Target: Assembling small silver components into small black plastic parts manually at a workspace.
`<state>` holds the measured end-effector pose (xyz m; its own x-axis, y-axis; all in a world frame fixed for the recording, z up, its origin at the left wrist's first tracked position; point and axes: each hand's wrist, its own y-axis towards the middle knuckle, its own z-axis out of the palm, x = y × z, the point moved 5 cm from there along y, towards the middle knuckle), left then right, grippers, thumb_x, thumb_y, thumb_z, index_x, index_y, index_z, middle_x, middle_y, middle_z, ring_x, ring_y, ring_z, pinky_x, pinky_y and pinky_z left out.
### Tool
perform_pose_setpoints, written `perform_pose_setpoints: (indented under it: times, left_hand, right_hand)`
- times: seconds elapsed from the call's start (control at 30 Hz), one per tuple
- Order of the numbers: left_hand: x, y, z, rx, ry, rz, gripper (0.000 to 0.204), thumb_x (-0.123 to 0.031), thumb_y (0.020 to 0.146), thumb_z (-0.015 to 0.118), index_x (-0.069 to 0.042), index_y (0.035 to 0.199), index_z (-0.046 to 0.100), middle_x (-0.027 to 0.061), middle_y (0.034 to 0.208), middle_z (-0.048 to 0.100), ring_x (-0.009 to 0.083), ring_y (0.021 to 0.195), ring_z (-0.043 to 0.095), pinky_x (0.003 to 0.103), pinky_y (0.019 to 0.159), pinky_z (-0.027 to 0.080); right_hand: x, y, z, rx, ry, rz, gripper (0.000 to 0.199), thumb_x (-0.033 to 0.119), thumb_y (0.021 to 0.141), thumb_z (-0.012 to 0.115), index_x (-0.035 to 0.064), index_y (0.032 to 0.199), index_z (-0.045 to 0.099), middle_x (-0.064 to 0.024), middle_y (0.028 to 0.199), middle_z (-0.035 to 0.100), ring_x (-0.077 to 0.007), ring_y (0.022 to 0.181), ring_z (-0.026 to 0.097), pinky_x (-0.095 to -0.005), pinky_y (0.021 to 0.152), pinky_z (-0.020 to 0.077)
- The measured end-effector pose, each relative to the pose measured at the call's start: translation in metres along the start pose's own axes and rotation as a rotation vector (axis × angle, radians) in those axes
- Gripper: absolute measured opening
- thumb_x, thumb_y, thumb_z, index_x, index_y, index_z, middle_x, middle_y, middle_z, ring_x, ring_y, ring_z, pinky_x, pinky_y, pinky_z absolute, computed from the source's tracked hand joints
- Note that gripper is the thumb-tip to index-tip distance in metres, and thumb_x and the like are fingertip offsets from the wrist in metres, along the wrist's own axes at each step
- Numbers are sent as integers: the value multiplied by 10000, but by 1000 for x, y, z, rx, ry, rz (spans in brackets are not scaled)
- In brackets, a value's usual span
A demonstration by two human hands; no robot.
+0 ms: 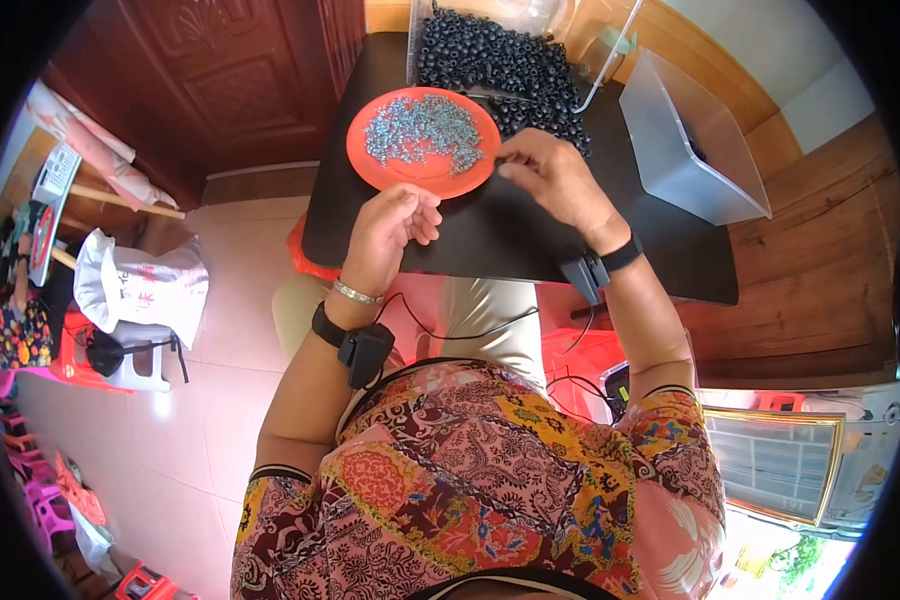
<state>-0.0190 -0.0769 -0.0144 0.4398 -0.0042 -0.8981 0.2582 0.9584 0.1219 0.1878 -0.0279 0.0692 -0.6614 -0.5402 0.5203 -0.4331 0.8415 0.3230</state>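
Note:
An orange-red plate (407,182) holds many small, shiny silvery metal pieces (425,128), probably screws; they are too small to tell for certain. My left hand (395,222) is at the plate's near edge with fingers curled and thumb against the forefinger; whatever it holds, if anything, is hidden. By the plate's right rim, my right hand (555,178) pinches thumb and fingers together, and a small dark piece shows at the fingertips. Behind the plate, a heap of small black ring-like parts (490,60) spills out of a clear container onto the dark table (450,240).
On the table's right stands a translucent plastic bin (685,150). Both wrists carry black strapped devices, and a black cable (460,335) runs across my lap. To the left are a white sack (150,285) and stools; a dark red door (230,90) is beyond the table.

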Motion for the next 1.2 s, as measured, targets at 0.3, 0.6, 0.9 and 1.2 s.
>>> perform_pose_setpoints:
  times: [0.3, 0.6, 0.9, 1.2]
  left_hand:
    - [8, 1, 5, -10, 87, -1, 286, -290, 956, 484, -26, 1009, 580, 39, 848, 595, 115, 726, 559, 234, 655, 424]
    - [4, 1, -6, 52, -281, 12, 287, -264, 976, 448, -10, 1030, 570, 81, 876, 608, 190, 776, 577, 292, 711, 435]
    - [4, 1, -1, 36, -254, 17, 282, -253, 976, 437, -6, 1022, 564, 80, 868, 607, 177, 774, 573, 292, 709, 433]
    - [1, 1, -3, 19, -276, 24, 280, -250, 971, 443, -7, 1018, 573, 69, 864, 604, 168, 763, 571, 286, 709, 436]
  right_hand:
    - [74, 2, 36, 103, 38, -416, 242, 22, 756, 730, 48, 983, 649, -85, 955, 654, -284, 923, 629, -363, 800, 513]
    - [71, 1, 45, -56, 174, -322, 309, 15, 705, 779, 47, 979, 639, -92, 949, 652, -266, 893, 655, -340, 789, 528]
    - [75, 1, 56, -114, 179, -292, 273, 19, 707, 779, 42, 939, 637, -90, 954, 655, -262, 890, 657, -340, 766, 537]
    - [74, -1, 58, -154, 202, -274, 224, 37, 737, 767, 55, 943, 681, -83, 981, 662, -256, 872, 661, -335, 740, 543]
